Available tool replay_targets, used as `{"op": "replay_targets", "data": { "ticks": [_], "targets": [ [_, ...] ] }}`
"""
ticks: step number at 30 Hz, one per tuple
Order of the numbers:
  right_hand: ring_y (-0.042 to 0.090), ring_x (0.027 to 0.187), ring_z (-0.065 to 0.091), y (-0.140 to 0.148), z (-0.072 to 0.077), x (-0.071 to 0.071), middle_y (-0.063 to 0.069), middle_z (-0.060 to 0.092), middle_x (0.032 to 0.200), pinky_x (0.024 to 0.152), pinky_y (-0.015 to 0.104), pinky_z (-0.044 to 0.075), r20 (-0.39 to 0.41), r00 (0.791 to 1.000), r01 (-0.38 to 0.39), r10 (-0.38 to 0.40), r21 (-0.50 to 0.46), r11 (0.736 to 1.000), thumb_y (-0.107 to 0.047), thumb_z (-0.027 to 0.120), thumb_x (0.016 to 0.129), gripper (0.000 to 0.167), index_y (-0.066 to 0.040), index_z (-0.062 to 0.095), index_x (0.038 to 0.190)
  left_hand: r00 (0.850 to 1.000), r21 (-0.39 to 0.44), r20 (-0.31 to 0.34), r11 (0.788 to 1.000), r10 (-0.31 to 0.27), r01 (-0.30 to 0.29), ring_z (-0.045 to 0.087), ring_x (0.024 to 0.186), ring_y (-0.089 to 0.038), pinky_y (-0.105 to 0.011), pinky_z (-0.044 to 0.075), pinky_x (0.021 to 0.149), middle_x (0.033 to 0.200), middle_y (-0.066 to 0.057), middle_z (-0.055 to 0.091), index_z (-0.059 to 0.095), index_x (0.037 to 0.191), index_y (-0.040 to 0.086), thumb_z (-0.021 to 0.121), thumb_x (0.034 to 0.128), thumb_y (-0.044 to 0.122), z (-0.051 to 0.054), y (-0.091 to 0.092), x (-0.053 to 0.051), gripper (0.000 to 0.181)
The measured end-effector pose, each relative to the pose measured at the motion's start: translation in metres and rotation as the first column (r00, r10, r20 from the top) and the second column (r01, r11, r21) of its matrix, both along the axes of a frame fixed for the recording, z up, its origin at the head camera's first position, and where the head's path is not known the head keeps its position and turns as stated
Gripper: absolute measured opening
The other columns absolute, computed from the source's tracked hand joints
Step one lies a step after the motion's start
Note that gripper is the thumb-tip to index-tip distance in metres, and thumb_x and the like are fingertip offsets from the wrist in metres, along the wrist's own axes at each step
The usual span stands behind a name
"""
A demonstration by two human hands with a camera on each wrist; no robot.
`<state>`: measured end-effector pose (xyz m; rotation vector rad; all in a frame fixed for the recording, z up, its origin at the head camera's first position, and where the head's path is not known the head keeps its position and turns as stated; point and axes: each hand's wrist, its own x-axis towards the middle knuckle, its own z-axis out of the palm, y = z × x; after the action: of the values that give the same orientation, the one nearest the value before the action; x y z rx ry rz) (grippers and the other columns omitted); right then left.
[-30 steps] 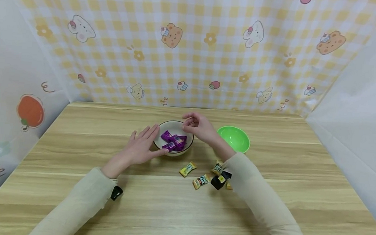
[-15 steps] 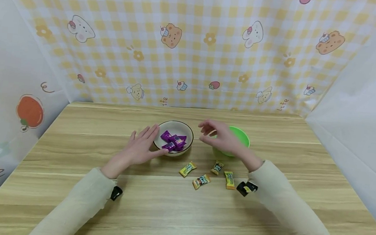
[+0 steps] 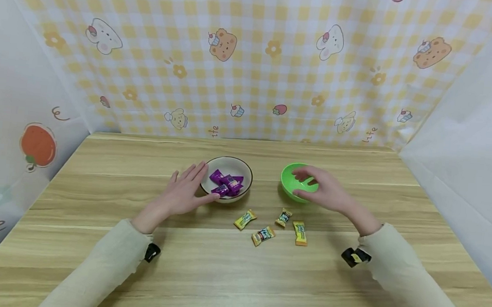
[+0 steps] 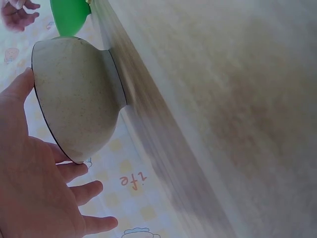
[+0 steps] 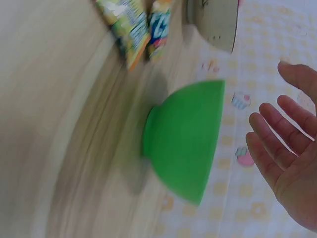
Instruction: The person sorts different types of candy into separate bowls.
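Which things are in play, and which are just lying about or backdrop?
Likely in play:
white bowl, touched by the left hand
purple candies inside it
green bowl, near the right hand
four yellow candies

Likely backdrop:
checked cloth
white cloth

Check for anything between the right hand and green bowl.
Nothing visible: only open air separates the right hand from the green bowl. The loose candies lie on the table, clear of that gap.

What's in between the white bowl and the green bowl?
Just bare wooden table between the white bowl and the green bowl, in the head view; the yellow candies lie nearer the camera.
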<state>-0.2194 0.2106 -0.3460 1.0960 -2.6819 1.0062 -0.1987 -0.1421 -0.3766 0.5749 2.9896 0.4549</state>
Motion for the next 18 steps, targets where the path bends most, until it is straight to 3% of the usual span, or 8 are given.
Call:
{"op": "replay_targets", "data": {
  "ticks": [8, 12, 18],
  "targets": [
    [0.033, 0.103, 0.046, 0.030, -0.005, -0.002, 0.018, 0.051, 0.112, 0.082, 0.049, 0.039, -0.106, 0.991, 0.096, -0.084, 0.114, 0.989, -0.029, 0.074, 0.070, 0.061, 0.002, 0.050, 0.116, 1.000, 0.011, -0.007, 1.000, 0.000, 0.000, 0.009, 0.130, -0.032, -0.057, 0.002, 0.098, 0.146, -0.011, 0.009, 0.011, 0.142, 0.006, 0.033, 0.0764, 0.072, -0.001, 0.000, 0.000, 0.096],
    [0.035, 0.109, 0.041, 0.038, -0.007, -0.008, 0.020, 0.046, 0.118, 0.089, 0.051, 0.034, -0.102, 0.986, 0.149, -0.130, 0.200, 0.969, -0.041, 0.074, 0.067, 0.074, 0.001, 0.046, 0.120, 1.000, 0.015, -0.011, 1.000, -0.001, 0.001, 0.009, 0.130, -0.032, -0.057, 0.003, 0.098, 0.146, -0.012, 0.009, 0.011, 0.142, 0.006, 0.034, 0.0767, 0.072, -0.001, 0.000, 0.000, 0.095],
    [0.037, 0.111, 0.039, 0.043, -0.010, -0.013, 0.022, 0.043, 0.122, 0.088, 0.053, 0.034, -0.064, 0.985, 0.172, -0.160, 0.263, 0.950, -0.052, 0.072, 0.064, 0.086, 0.003, 0.043, 0.123, 0.999, 0.026, -0.035, 1.000, -0.005, 0.006, 0.010, 0.130, -0.031, -0.056, 0.004, 0.098, 0.146, -0.011, 0.010, 0.012, 0.142, 0.007, 0.034, 0.0769, 0.071, -0.001, -0.001, 0.002, 0.094]
  ]
}}
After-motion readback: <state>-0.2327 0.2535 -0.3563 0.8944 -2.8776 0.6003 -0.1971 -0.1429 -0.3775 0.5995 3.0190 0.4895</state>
